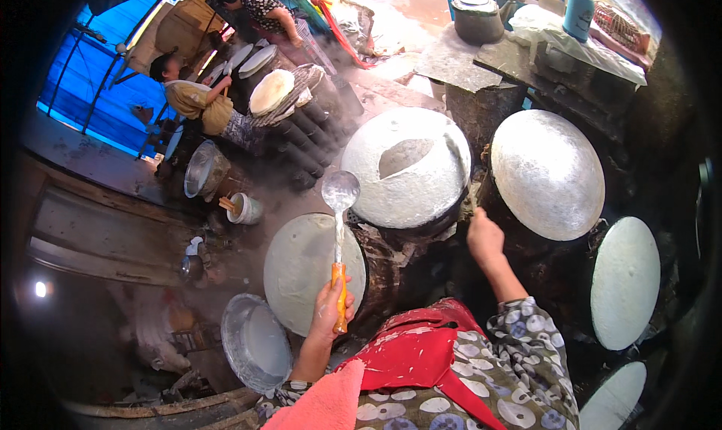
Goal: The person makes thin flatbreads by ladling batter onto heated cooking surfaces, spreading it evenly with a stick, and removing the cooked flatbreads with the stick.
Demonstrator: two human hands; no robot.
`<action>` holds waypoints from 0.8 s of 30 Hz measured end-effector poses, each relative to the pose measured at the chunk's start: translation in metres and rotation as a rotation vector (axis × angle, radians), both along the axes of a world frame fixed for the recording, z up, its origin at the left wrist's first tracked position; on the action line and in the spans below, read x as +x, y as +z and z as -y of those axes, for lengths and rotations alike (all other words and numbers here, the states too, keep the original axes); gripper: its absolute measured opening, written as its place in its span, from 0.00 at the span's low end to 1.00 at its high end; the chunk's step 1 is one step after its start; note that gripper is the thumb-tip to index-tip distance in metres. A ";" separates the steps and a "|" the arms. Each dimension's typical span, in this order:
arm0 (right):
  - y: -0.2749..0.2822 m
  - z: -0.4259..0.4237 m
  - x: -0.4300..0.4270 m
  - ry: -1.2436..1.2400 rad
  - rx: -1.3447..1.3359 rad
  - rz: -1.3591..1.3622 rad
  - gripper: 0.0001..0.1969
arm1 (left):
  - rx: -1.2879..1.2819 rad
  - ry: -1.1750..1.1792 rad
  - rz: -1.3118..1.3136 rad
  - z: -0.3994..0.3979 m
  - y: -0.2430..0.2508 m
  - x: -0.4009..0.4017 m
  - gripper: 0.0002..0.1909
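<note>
My left hand (326, 309) grips the orange handle of a metal ladle (340, 192), its bowl coated with white batter. The ladle extends over a round griddle (310, 261) covered with a pale sheet. Ahead, another round griddle (395, 204) bears wet white batter, with a grey bare patch in its upper middle. My right hand (486, 235) is closed beside this griddle's right edge, around what looks like the thin handle of a spreader (472, 197). The spreader's far end is blurred against the batter. A domed metal lid (547, 173) sits to the right of that hand.
A metal basin (256, 340) of white liquid stands at lower left. More pale-covered rounds (625, 283) line the right side. A kettle (478, 18) and a blue flask (579, 14) stand at the back. Two people (200, 100) work at far left amid steam, near stacked dark cylinders (304, 142).
</note>
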State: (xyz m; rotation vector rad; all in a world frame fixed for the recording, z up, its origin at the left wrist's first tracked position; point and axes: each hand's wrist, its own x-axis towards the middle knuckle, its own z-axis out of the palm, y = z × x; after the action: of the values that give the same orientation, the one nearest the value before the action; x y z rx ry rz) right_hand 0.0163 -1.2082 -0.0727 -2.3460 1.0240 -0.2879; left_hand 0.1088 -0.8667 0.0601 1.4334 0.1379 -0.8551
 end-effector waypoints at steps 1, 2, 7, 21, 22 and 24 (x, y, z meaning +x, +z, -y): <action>0.005 -0.013 0.007 0.036 0.009 -0.015 0.10 | -0.010 -0.001 -0.001 0.003 0.000 0.000 0.20; 0.013 -0.021 0.015 0.083 0.008 -0.041 0.10 | -0.020 -0.003 -0.002 0.007 0.001 0.000 0.20; 0.028 0.002 0.017 -0.005 -0.022 0.086 0.10 | -0.031 -0.021 0.006 0.008 0.009 0.001 0.19; 0.016 0.019 0.022 0.211 -0.043 -0.035 0.13 | -0.015 -0.019 -0.009 0.010 0.007 0.012 0.18; 0.024 0.011 0.026 0.300 -0.059 -0.068 0.12 | 0.015 -0.027 -0.015 0.012 0.009 0.012 0.19; 0.022 0.006 0.025 0.395 -0.106 -0.024 0.12 | 0.045 -0.025 -0.018 0.011 0.010 0.013 0.20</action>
State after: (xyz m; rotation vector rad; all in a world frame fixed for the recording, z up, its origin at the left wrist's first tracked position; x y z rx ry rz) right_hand 0.0412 -1.2143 -0.0508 -2.5874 0.5460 -0.1640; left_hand 0.1216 -0.8773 0.0698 1.4727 0.1542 -0.8910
